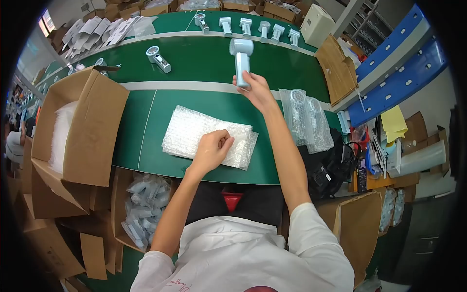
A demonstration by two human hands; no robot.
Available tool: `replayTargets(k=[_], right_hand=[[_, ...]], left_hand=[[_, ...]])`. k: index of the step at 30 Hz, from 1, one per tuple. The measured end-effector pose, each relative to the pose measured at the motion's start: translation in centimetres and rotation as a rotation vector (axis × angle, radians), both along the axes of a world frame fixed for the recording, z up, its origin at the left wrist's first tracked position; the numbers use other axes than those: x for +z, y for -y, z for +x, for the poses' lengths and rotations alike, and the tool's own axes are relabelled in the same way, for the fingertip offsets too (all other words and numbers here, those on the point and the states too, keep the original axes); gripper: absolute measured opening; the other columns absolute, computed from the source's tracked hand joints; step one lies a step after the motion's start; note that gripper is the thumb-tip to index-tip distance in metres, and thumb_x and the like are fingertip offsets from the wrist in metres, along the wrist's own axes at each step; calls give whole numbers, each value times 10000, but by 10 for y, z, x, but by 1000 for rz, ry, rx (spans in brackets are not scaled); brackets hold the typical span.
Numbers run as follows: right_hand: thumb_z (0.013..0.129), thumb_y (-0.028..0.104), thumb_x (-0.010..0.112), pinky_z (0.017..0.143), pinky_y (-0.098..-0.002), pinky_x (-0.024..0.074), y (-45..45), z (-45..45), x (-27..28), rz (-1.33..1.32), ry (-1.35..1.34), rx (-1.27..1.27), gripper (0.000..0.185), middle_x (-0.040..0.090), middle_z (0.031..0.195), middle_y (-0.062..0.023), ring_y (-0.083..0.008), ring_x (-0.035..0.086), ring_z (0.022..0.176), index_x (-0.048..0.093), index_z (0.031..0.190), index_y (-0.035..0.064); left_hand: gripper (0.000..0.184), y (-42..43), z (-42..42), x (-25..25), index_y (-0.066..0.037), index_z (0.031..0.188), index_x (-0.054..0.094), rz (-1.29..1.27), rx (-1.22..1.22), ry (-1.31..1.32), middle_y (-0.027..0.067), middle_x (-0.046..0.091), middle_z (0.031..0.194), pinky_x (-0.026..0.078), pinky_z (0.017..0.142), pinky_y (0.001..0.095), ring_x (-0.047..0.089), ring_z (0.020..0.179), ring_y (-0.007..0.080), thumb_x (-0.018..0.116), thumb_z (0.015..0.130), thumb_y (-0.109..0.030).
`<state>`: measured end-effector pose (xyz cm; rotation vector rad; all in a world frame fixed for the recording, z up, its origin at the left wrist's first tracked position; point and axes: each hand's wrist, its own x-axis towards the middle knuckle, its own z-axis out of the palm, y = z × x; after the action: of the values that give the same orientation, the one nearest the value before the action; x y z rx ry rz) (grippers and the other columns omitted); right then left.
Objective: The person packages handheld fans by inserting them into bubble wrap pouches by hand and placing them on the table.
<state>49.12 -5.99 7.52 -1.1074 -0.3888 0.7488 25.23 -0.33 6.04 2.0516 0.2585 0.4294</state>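
Holding a pale blue device [242, 62] by its handle, the right hand [254, 91] has the fingers and thumb closed around the lower part. This device is bare, with no bag around it. The right arm is stretched forward, almost straight, so the device is above the rail [194, 86] at the far edge of the bench [130, 146], with its round head pointing away from the person.

The left hand [213, 147] is nearer to the body, with a bent elbow, over the pile of bubble bags [192, 129] in the middle of the bench. Its fingers are curled and the thumb lies close to them; whether it pinches a bag, one cannot tell.

Near the right edge of the bench, two wrapped devices [318, 130] lie side by side, so this part of the work seems done for them. Beyond the rail, a loose device [158, 59] lies on the green strip [204, 61], and six more devices [245, 27] are along its far side. These look bare too, so by judgement more remains than is finished. At the left edge of the bench there is an open carton [99, 131].
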Motion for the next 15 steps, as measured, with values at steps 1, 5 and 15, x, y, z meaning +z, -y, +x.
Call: replayTargets(k=[1,5,15], right_hand=[[986,202,621,731,-244,548,18,-20,9,-3,-5,2,313,678,1091,-153,-178,662,928,582,1181,-40],[943,94,645,754,-266,540,78,-94,34,-51,346,-187,377,655,1079,-147,-188,648,911,518,1277,-27],[889,0,651,746,-273,518,146,-178,-33,-195,626,-383,434,648,1053,-123,-183,605,803,530,1306,-21]], left_hand=[[165,0,0,1,-5,737,594,-16,2,13,41,520,616,381,530,281,424,543,145,697,824,-99],[160,-2,-3,3,-5,741,594,-51,-16,19,32,514,616,372,528,270,414,550,127,685,841,-91],[169,-7,0,4,-5,773,606,-91,-9,-97,22,527,642,375,549,247,425,574,114,627,894,-120]])
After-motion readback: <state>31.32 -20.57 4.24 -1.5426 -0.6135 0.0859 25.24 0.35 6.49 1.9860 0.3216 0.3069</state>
